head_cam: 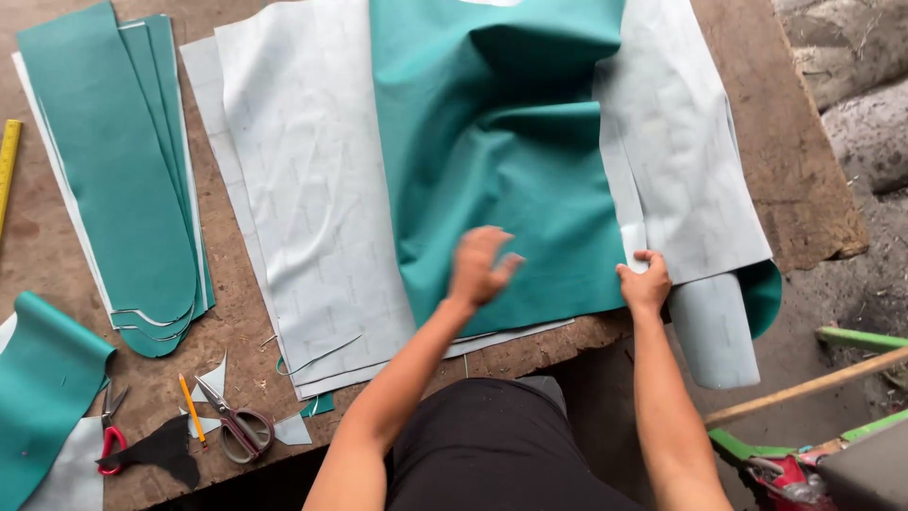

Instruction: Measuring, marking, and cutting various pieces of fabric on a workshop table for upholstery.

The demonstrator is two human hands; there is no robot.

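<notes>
Cut stack (142,189) done at far left; left hand (480,267) sweeps open-fingered over teal cloth (501,161), right hand (645,284) pinching its edge, uncut.

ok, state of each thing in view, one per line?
Large teal fabric sheet: spread on the table, rumpled.
Left hand: open, blurred, over the sheet.
Right hand: gripping the sheet's edge.
Stack of rounded teal cut pieces: lying flat.
Grey-handled scissors: closed.
Red-handled snips: lying on the table.
</notes>
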